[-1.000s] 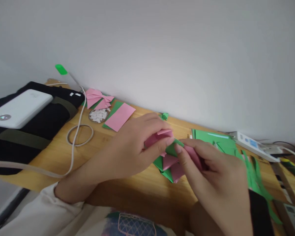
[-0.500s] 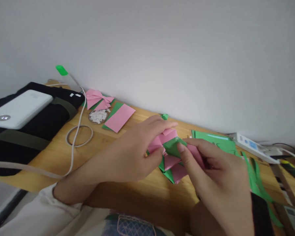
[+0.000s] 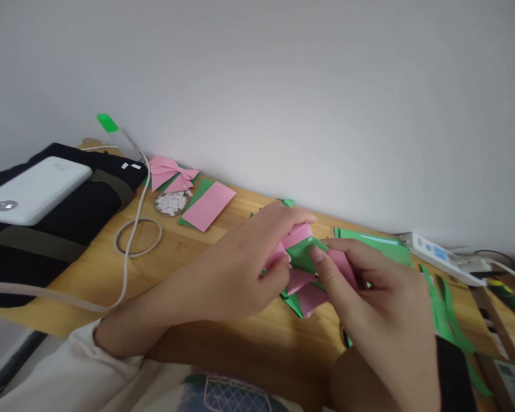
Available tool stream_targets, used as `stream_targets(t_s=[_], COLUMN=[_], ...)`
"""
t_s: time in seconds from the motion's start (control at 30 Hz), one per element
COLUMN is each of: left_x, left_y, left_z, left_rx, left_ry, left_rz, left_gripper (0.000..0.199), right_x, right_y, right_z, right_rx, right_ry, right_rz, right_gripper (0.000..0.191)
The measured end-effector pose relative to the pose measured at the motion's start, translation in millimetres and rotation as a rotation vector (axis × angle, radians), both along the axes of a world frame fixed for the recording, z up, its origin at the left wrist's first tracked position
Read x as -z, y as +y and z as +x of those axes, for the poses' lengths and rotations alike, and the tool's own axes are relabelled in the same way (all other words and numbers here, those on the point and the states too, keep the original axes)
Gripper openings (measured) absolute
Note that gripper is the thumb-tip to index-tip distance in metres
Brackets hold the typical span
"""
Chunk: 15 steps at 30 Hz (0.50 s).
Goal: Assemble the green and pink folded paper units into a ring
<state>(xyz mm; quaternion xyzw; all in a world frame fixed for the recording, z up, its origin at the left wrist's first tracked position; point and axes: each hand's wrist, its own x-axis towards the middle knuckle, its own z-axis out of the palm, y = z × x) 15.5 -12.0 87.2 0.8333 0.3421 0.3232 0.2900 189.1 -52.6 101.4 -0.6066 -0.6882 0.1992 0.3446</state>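
Note:
Between my two hands is a pink and green folded paper piece [image 3: 302,255], held above the wooden table [image 3: 249,349]. My left hand [image 3: 249,266] grips its pink left side, with thumb and fingers curled round the edge. The thumb of my right hand [image 3: 375,309] presses on the green flap, and the fingers bend behind the pink right side. Part of the paper is hidden by my fingers. Under it lie more pink and green folded papers [image 3: 306,302], partly overlapped by the held piece; whether they are joined to it I cannot tell.
Pink and green bows [image 3: 171,171], a dish of white scraps [image 3: 171,202] and a pink card [image 3: 210,206] lie at back left. A white power bank [image 3: 36,189] rests on a black bag [image 3: 98,220]. A white cable [image 3: 131,252] loops nearby. Green sheets [image 3: 377,243] and a power strip [image 3: 444,257] are right.
My left hand has shifted slightly to the right along the paper. My right hand keeps nearly the same grip, and the paper has barely moved.

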Motion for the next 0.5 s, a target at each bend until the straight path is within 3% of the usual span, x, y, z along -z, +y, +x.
stream_targets(t_s=[0.23, 0.4, 0.5], left_x=[3.1, 1.7, 0.2], left_y=[-0.9, -0.4, 0.9], left_z=[0.9, 0.5, 0.7], left_rx=[-0.006, 0.034, 0.056], left_ry=[-0.044, -0.05, -0.067], left_rz=[0.003, 0.023, 0.014], left_gripper=[0.033, 0.052, 0.044], right_x=[0.0, 0.5, -0.4], right_y=[-0.5, -1.3, -0.4], right_z=[-1.4, -0.8, -1.2], right_rx=[-0.006, -0.011, -0.017], right_ry=[-0.012, -0.012, -0.002], right_rz=[0.013, 0.038, 0.04], right_gripper=[0.029, 0.03, 0.027])
